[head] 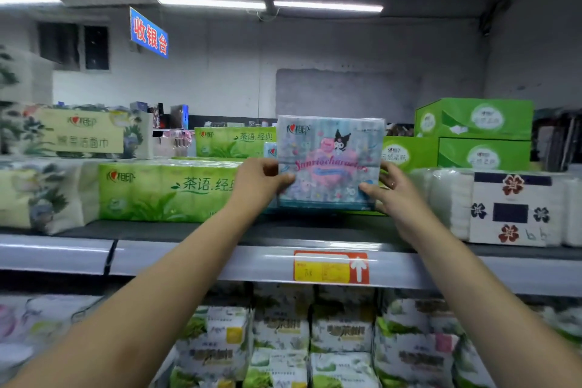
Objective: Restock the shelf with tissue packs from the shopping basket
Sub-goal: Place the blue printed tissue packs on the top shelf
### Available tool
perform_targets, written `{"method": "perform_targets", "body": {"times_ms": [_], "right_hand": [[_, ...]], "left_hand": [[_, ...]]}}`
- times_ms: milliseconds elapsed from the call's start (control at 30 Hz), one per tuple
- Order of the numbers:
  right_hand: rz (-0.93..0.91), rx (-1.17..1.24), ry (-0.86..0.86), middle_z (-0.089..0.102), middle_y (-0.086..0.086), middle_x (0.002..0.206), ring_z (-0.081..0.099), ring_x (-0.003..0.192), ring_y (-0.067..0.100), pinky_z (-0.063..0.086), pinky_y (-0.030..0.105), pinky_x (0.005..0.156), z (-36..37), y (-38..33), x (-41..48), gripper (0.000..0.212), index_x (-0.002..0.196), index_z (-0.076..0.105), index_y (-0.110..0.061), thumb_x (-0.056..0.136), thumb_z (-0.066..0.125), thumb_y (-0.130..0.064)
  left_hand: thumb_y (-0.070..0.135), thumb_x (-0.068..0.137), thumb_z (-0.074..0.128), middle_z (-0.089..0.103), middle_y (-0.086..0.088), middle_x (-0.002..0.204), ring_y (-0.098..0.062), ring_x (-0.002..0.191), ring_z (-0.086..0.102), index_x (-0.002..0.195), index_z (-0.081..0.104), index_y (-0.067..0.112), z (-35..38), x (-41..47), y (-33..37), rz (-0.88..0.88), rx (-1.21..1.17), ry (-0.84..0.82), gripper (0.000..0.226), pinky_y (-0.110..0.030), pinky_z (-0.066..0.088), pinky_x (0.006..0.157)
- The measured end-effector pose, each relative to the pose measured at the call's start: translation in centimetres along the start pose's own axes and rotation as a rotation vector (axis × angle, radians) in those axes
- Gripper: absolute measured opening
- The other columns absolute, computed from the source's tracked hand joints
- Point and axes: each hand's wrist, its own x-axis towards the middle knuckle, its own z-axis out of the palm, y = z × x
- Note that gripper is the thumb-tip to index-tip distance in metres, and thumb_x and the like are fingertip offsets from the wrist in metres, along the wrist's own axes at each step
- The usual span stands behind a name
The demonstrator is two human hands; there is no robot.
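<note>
A pale blue tissue pack (330, 151) with pink cartoon print stands upright on the top shelf (189, 257), between green packs. My left hand (259, 181) grips its left edge, thumb on the front. My right hand (390, 190) grips its right edge, thumb across the lower front. Both arms reach up over the shelf's front rail. The shopping basket is out of view.
A long green tissue pack (163, 190) lies left of the blue one. Green boxes (478, 135) are stacked at the back right, and a white flower-print pack (516, 208) sits on the right. Floral packs (41, 195) fill the left. More packs (340, 334) crowd the shelf below. An orange price tag (330, 267) is on the rail.
</note>
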Motion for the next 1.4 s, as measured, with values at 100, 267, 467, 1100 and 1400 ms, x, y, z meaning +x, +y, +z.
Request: {"method": "perform_targets", "body": {"times_ms": [100,267,467,1100,1400], "right_hand": [[0.01,-0.022,0.001,0.056,0.008,0.128,0.059,0.108,0.023,0.053,0.033,0.069,0.9,-0.3,0.9,0.05,0.127,0.045,-0.014,0.084,0.063,0.005],[0.024,-0.002,0.013,0.06,0.004,0.119,0.061,0.103,0.022,0.049,0.023,0.058,2.8,-0.4,1.5,0.049,0.124,0.045,-0.014,0.083,0.063,0.007],[0.099,0.004,0.028,0.06,0.009,0.121,0.059,0.107,0.023,0.054,0.034,0.075,4.3,1.3,1.3,0.047,0.122,0.048,-0.013,0.082,0.063,0.008],[0.061,-0.269,0.023,0.059,0.009,0.126,0.054,0.104,0.014,0.048,0.036,0.092,4.4,2.0,1.2,0.056,0.13,0.046,-0.009,0.08,0.07,0.0],[0.056,-0.379,-0.021,0.059,0.004,0.125,0.054,0.103,0.015,0.043,0.033,0.092,4.6,2.0,1.0,0.061,0.132,0.041,-0.013,0.081,0.072,-0.01]], "left_hand": [[0.026,0.075,0.078,0.07,-0.014,0.069,-0.021,0.064,0.064,0.075,0.066,-0.007,-0.8,0.6,-0.1,-0.013,0.124,0.048,0.035,-0.043,0.057,0.074],[0.034,0.073,0.079,0.072,-0.006,0.072,-0.025,0.072,0.068,0.08,0.075,0.011,-2.1,0.9,-0.2,-0.028,0.329,0.097,0.025,-0.042,0.057,0.073],[0.029,0.073,0.079,0.065,-0.004,0.07,-0.026,0.075,0.062,0.085,0.063,0.01,-2.1,0.0,-1.1,0.02,0.434,0.186,0.027,-0.038,0.048,0.068],[0.03,0.079,0.074,0.068,-0.013,0.104,-0.035,0.096,0.061,0.122,0.051,0.016,-1.0,-0.7,-2.0,0.05,0.618,0.226,0.051,-0.032,0.034,0.061],[0.033,0.084,0.069,0.067,-0.015,0.101,-0.036,0.095,0.061,0.133,0.045,0.02,-1.1,-1.4,-1.8,0.069,0.662,0.21,0.056,-0.032,0.033,0.06]]}}
